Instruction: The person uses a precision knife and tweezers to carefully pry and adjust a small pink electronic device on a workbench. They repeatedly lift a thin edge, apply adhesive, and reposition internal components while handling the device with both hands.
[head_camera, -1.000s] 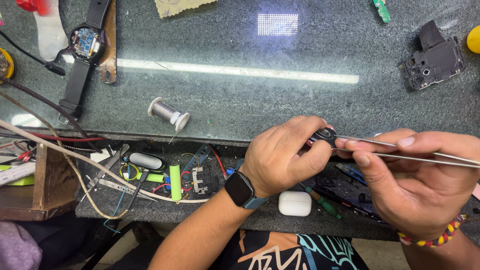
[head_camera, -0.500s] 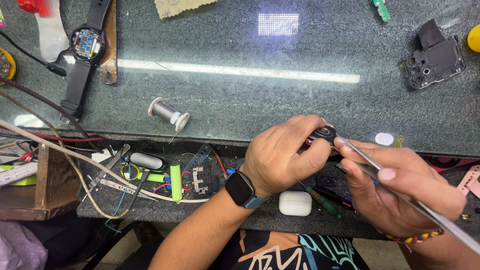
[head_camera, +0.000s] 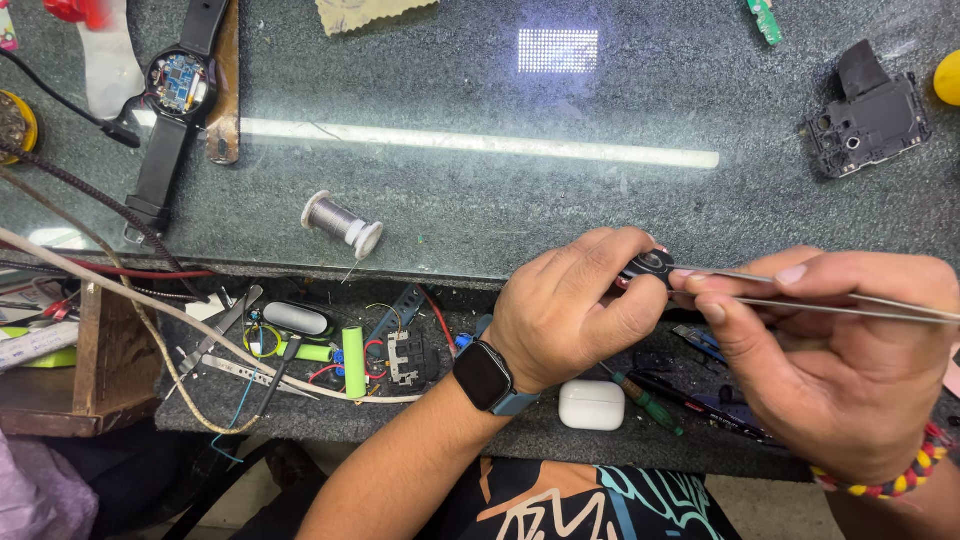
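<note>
Left hand (head_camera: 570, 310) pinches small black round part (head_camera: 652, 265) at table (head_camera: 520, 200) front edge. Right hand (head_camera: 830, 370), fingers closed on metal tweezers (head_camera: 830, 295), tips touching part. Best kept steady: part gripped firmly, tweezer tips light, wrists braced. Tray (head_camera: 330, 400) below holds green battery (head_camera: 353, 362), wires, small tools, white earbud case (head_camera: 591, 404).

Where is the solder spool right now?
Head view, left of centre: the solder spool lies on the glass table, right of the opened watch, away from both hands.
</note>
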